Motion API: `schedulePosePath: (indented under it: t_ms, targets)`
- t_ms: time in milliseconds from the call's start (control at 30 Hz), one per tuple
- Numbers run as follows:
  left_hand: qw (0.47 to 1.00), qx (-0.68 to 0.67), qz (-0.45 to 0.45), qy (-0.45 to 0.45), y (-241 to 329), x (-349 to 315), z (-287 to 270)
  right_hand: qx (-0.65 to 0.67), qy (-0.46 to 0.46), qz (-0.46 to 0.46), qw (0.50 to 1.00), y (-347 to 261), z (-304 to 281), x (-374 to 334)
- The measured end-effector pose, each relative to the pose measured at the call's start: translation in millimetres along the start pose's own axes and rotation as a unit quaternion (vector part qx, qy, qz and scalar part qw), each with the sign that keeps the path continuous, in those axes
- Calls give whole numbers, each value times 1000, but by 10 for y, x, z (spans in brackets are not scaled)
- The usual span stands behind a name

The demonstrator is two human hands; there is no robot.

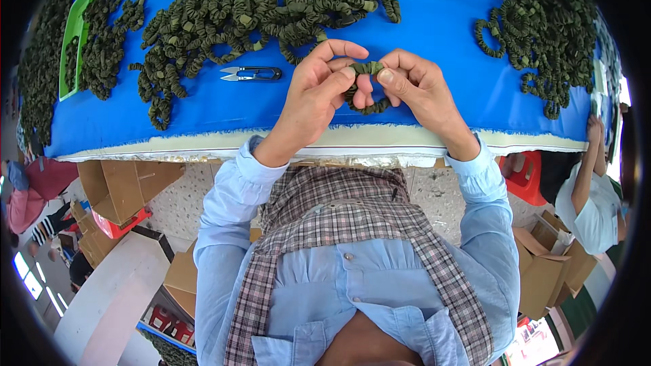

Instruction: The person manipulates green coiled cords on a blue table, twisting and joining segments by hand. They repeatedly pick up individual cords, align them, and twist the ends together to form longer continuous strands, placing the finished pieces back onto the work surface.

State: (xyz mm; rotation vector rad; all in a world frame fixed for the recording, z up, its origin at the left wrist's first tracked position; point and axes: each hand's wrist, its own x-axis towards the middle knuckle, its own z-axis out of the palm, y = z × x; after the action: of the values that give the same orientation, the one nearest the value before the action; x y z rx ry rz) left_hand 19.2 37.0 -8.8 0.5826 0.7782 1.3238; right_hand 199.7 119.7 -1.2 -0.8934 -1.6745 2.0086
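Note:
Just past the table's near edge, both my hands hold one dark green gathered scrunchie (367,68) stretched between them. My left hand (317,95) pinches its left part between thumb and fingers, with a fingertip showing inside the ring. On the other side, my right hand (422,91) grips the upper right part between thumb and forefinger. The bottom of the loop hangs below my fingers. Left of my hands lies a pair of thread snips (263,73) with dark handles and pointed silver blades. A heap of like scrunchies (271,7) spreads beyond the hands and the snips.
Blue cloth (210,108) covers the table. More scrunchies lie heaped at the right (542,27) and far left, beside a bright green plastic frame (66,61). Cardboard boxes (112,186) and a red stool (529,179) stand below table level. Other people are at both sides.

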Motion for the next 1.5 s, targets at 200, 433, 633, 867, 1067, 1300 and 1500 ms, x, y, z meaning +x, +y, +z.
schedulePosePath:
  t_ms: [200, 433, 633, 867, 1067, 1300, 1500]
  targets:
    - [998, -7, -20, -52, 32, 14, -62, 57, -15, 13, 998, -52, 21, 3]
    - [926, 356, 96, 85, -5, -7, 141, 69, -24, 11, 997, -49, 6, -23]
    - [909, 391, 85, 119, 100, -92, 175, 51, -24, -24, 998, 24, 5, -10]
    - [896, 417, 120, 99, 151, -127, 169, 59, -28, -44, 997, 58, 9, -2]
    - [897, 417, 124, 78, 92, -107, 111, 47, -36, -37, 998, 37, 16, -9]
    - [895, 421, 121, 83, 146, -151, 95, 45, -31, -59, 997, 25, -15, -27]
    - [932, 332, 132, 53, 175, -193, 20, 48, 7, -69, 996, -13, -36, -36]
